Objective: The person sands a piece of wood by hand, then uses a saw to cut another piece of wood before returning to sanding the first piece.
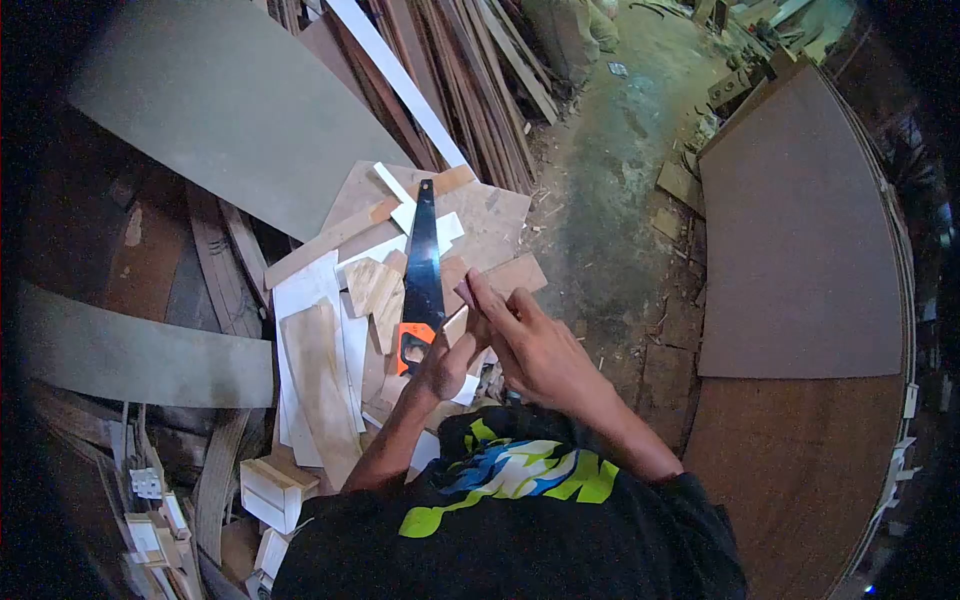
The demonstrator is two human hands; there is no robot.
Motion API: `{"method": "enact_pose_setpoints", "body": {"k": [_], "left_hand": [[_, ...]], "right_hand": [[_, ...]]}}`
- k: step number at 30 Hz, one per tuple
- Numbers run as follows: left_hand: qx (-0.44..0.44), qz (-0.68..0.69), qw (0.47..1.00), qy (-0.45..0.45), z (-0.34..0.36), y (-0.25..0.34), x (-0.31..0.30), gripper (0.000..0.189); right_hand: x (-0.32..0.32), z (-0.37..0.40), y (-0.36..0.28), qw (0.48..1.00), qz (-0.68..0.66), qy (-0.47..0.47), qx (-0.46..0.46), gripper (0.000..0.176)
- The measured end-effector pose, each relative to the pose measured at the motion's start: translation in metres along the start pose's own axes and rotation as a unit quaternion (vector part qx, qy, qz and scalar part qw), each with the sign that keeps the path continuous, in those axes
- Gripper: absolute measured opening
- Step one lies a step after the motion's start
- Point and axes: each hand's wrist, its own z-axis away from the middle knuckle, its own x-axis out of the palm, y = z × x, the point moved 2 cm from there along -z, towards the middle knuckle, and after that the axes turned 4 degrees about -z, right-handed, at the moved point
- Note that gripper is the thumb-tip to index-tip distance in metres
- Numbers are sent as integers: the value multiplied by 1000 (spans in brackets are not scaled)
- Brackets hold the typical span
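My left hand [447, 368] is closed around a small pale piece of wood [455, 326] in front of my chest. Against its far side, my right hand [540, 350] pinches a small reddish-brown sheet that looks like sandpaper [463, 291]; the fingers partly hide it. Just left of both hands lies a handsaw [424, 255], its dark blade pointing away from me and its orange handle [414, 347] close to my left wrist. Beside the saw rests an angular light wood offcut [376, 293].
A board [500, 205] beneath the saw carries several wood strips and white offcuts. A long plank [322, 375] lies to the left. A large grey panel [240, 110] leans at upper left, long strips [455, 80] stand behind, and brown sheets [800, 240] are stacked right.
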Motion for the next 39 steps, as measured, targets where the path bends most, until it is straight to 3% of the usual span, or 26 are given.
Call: {"method": "enact_pose_setpoints", "body": {"k": [3,7,12,15,16,19,21,23,25,29,33,39], "left_hand": [[-25,-25,999,32,-4,6,-4,59],[-21,28,999,18,-5,0,-11,57],[7,18,997,72,-10,14,-11,52],[10,19,999,43,-13,-6,-8,50],[-2,86,993,82,-14,-2,-5,48],[28,54,997,50,-17,12,-20,46],[22,1,991,133,-4,28,-4,43],[11,51,989,135,-10,-2,-12,47],[31,7,995,92,-11,14,-23,50],[101,-60,982,151,-10,12,-14,47],[71,-14,993,91,-19,3,-30,35],[62,1,995,75,-13,23,-23,32]], "right_hand": [[1,-12,4,999,53,10,-6,67],[1,-5,-1,999,36,17,-8,67],[-5,-12,1,998,63,10,1,64],[-7,-14,1,998,69,3,3,65],[-8,-20,2,997,78,9,-2,66],[-9,-21,-4,998,67,2,-6,66],[-6,-18,-2,998,68,-5,2,66],[-6,-24,-4,996,87,6,-12,67],[-8,-28,-6,997,76,5,-22,67],[-7,-33,-1,997,81,12,-9,70],[-4,-22,-4,998,68,-9,-16,84],[-5,-29,-6,996,74,18,-53,84]]}}
